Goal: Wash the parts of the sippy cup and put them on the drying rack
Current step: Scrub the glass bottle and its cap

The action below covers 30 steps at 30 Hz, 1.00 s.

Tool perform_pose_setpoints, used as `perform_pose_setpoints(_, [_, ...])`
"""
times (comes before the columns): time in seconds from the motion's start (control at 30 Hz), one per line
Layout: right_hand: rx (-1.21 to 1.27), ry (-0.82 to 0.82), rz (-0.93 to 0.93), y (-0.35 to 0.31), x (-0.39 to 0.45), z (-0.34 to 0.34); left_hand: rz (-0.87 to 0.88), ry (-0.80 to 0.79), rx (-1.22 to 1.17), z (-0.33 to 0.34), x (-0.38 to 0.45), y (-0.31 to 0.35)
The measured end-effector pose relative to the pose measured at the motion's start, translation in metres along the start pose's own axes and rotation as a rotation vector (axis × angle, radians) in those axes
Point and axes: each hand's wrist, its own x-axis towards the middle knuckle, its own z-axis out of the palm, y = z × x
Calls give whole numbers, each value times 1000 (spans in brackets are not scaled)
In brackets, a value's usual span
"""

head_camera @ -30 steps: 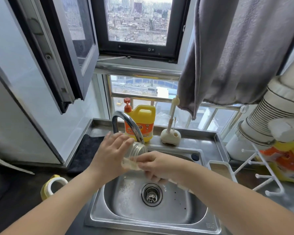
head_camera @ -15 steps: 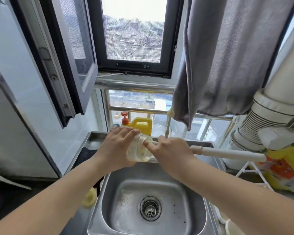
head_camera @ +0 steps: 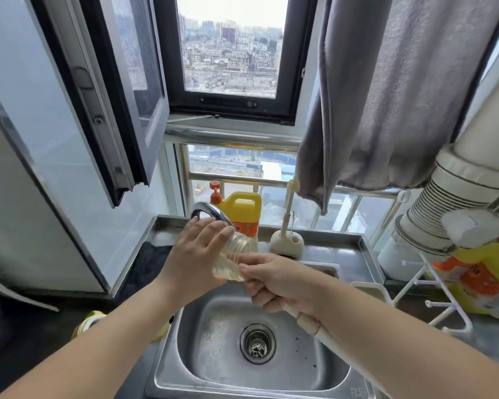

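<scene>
At the centre of the frame, above a steel sink [head_camera: 271, 381], a person is tilting the clear sippy cup body [head_camera: 233, 259] on its side, its threaded mouth pointing toward the upper right, just under the faucet [head_camera: 211, 212]. The left hand [head_camera: 195, 259] is wrapping its fingers around the cup's wall, while the right hand [head_camera: 280, 279] is gripping a white brush handle [head_camera: 308, 322] with its thumb touching the cup. The cup is looking light, rigid and likely slick when wet; the ribbed threads and the broad wall are offering the surest hold. The white drying rack [head_camera: 432, 295] is waiting at right
</scene>
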Motion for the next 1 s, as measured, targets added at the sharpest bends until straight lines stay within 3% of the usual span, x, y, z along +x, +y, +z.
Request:
perform_pose_setpoints(0.07, [-392, 117, -18, 5, 5, 7, -2, -54, -10, -1, -7, -4])
perform_pose_setpoints(0.2, [-1512, 385, -212, 0, 7, 1, -54, -175, -31, -6, -7, -11])
perform_pose_setpoints(0.3, [-1942, 582, -403, -14, 4, -2, -67, -186, -70, -15, 3, -16])
perform_pose_setpoints(0.37, [-1950, 638, -390, -18, -1, 3, -23, -180, -38, -19, 7, -16])
perform_pose_setpoints(0.43, [-1777, 555, -291, -11, -2, 12, 6, -182, -29, -17, 5, -12])
perform_pose_setpoints(0.53, [-1397, 365, -33, 2, -5, 16, 33, -188, -66, -6, -2, 3])
perform_pose_setpoints(0.6, [-1106, 292, 12, 8, -13, 7, 35, -165, -90, -1, -7, 18])
perform_pose_setpoints(0.7, [-435, 204, 93, 14, -33, -5, -5, -98, -156, 2, -4, 39])
perform_pose_setpoints(0.77, [-229, 178, 80, 22, -46, -11, 1, -91, -167, 5, 2, 50])
perform_pose_setpoints(0.87, [-444, 211, 100, 40, -59, -17, 40, -152, -152, 17, 2, 67])
perform_pose_setpoints(1.0, [-1414, 350, 45, 52, -79, -36, 29, -235, -165, 36, -9, 93])
